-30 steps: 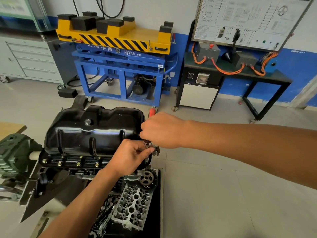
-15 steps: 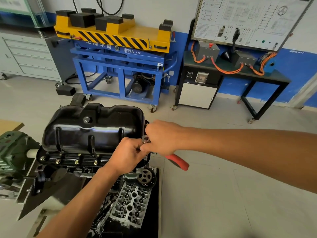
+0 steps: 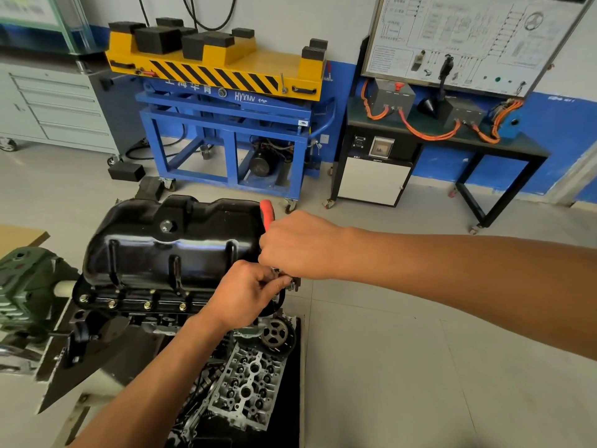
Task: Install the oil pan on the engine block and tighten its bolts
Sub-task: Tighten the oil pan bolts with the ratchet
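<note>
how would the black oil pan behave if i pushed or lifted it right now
Probably stiff: the oil pan looks like pressed metal with moulded ribs. Its glossy black finish may feel slick to grip. It likely won't budge when pushed, since bolts sit along its near flange.

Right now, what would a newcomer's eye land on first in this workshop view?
The glossy black oil pan at left centre draws the eye first. At its right end both hands meet: the right hand grips a red-handled tool and the left hand pinches its metal head. Behind, against the wall, stands a yellow lift table with black stripes.
</note>
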